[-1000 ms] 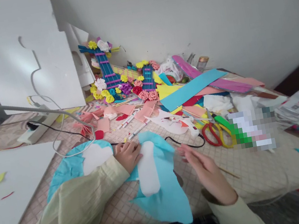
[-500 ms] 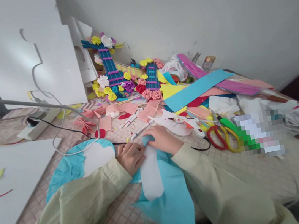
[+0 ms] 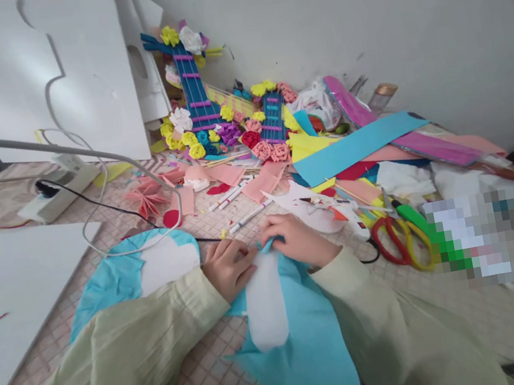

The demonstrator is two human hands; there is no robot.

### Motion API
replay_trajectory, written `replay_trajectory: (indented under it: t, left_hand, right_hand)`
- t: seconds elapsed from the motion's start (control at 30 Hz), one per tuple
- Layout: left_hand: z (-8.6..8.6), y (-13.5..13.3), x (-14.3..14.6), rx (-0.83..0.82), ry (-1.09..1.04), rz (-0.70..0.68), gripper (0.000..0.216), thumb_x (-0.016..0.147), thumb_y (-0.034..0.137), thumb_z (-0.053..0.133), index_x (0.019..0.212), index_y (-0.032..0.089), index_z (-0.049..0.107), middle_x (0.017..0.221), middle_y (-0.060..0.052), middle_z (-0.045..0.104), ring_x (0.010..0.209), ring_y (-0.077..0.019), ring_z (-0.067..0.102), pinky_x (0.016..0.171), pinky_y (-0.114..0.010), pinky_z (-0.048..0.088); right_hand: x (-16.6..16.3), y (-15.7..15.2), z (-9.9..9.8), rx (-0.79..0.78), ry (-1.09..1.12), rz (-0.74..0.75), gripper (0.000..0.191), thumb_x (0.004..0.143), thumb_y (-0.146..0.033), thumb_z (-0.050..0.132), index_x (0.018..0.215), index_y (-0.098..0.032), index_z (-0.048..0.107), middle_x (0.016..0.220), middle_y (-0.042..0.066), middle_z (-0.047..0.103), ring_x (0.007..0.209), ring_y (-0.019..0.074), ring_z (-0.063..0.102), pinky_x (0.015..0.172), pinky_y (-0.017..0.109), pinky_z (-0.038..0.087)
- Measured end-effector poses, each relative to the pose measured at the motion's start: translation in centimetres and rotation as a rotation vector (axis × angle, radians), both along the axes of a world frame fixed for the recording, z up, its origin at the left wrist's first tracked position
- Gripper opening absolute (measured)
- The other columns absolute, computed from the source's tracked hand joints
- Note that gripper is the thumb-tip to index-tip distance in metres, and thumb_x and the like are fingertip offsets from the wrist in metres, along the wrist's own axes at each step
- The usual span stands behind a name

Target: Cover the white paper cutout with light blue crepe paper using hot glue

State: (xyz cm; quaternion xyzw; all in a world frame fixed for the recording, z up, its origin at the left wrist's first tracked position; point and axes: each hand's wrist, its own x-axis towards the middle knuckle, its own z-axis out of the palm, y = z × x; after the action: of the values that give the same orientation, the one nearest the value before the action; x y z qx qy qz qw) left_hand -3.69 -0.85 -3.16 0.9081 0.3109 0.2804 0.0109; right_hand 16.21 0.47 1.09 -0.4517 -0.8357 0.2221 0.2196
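A white rounded card strip lies on a sheet of light blue crepe paper, near the table's front edge. Bent fingers of my left hand press together on the card's upper left edge, and their tips are partly hidden. My right hand is closed at the card's top, pinching a gathered fold of the blue paper there. Beside my left forearm lies a white card shape with crinkled blue paper around its edge.
Red- and yellow-handled scissors, a green object and a glue gun lie to the right. Behind are markers, paper scraps and flower-decorated cardboard guitars. A cable crosses over the left side near a white board.
My right hand has folded the blue paper's top edge down over the card and now pinches it. My left hand stays pressed in place. The camera view has shifted slightly.
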Motion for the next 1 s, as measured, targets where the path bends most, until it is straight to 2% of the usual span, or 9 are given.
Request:
replay_trajectory:
  t: [0.07,0.23,0.3,0.4,0.57,0.8,1.0]
  left_hand:
    - [0.0,0.0,0.0,-0.004,-0.004,0.0,0.031,0.087,0.03,0.039,0.106,0.02,0.061,0.09,-0.007,0.058,0.086,-0.022,0.05,0.073,-0.038,0.037]
    - [0.0,0.0,0.1,0.0,-0.006,-0.015,0.03,0.087,0.03,0.04,0.108,0.023,0.061,0.089,-0.007,0.057,0.085,-0.022,0.05,0.072,-0.039,0.038]
    - [-0.1,0.0,0.1,0.005,-0.009,-0.012,0.03,0.087,0.029,0.039,0.104,0.021,0.062,0.089,-0.008,0.057,0.084,-0.0222,0.049,0.072,-0.039,0.038]
    - [-0.2,-0.1,0.2,0.002,-0.002,-0.003,0.03,0.087,0.029,0.038,0.094,0.019,0.066,0.089,-0.008,0.058,0.084,-0.0226,0.049,0.071,-0.039,0.038]
    - [-0.2,0.0,0.1,-0.007,-0.005,-0.006,0.031,0.088,0.029,0.037,0.107,0.022,0.061,0.088,-0.007,0.057,0.084,-0.0215,0.049,0.071,-0.038,0.038]
    - [0.1,-0.1,0.1,-0.038,-0.002,-0.004,0.031,0.087,0.028,0.04,0.11,0.022,0.06,0.088,-0.007,0.056,0.084,-0.0216,0.049,0.072,-0.038,0.038]
    - [0.3,-0.2,0.1,-0.056,-0.014,0.0,0.031,0.087,0.028,0.039,0.109,0.021,0.061,0.088,-0.008,0.056,0.085,-0.0227,0.049,0.071,-0.039,0.038]
  right_hand:
    - [0.4,-0.2,-0.2,0.019,0.027,-0.001,0.033,0.066,0.003,0.045,0.076,-0.02,0.067,0.082,0.002,0.061,0.083,0.0147,0.055,0.081,0.031,0.039]
    - [0.2,-0.8,0.4,0.074,0.092,-0.06,0.036,0.07,-0.009,0.051,0.104,-0.018,0.058,0.096,0.004,0.062,0.092,0.0161,0.055,0.084,0.031,0.04]
    - [-0.4,-0.9,0.8,0.08,0.054,-0.112,0.03,0.073,-0.022,0.056,0.102,-0.016,0.059,0.094,0.005,0.063,0.091,0.0175,0.055,0.084,0.031,0.04]
    - [-1.4,-0.8,0.6,0.106,-0.058,-0.21,0.026,0.071,-0.038,0.06,0.086,-0.016,0.063,0.085,0.006,0.064,0.086,0.0195,0.056,0.081,0.033,0.04]
    - [-1.5,-0.9,-0.2,0.088,-0.098,-0.247,0.008,0.073,-0.021,0.057,0.076,-0.018,0.063,0.08,0.004,0.064,0.082,0.0172,0.056,0.078,0.03,0.04]
    - [-1.1,-1.4,-0.2,0.105,-0.068,-0.231,0.015,0.071,-0.013,0.054,0.078,-0.019,0.065,0.081,0.003,0.063,0.082,0.0176,0.055,0.078,0.032,0.039]
    - [-1.1,-1.7,-0.5,0.195,-0.113,-0.191,0.017,0.071,-0.011,0.054,0.08,-0.019,0.066,0.08,0.004,0.06,0.082,0.018,0.051,0.079,0.034,0.036]
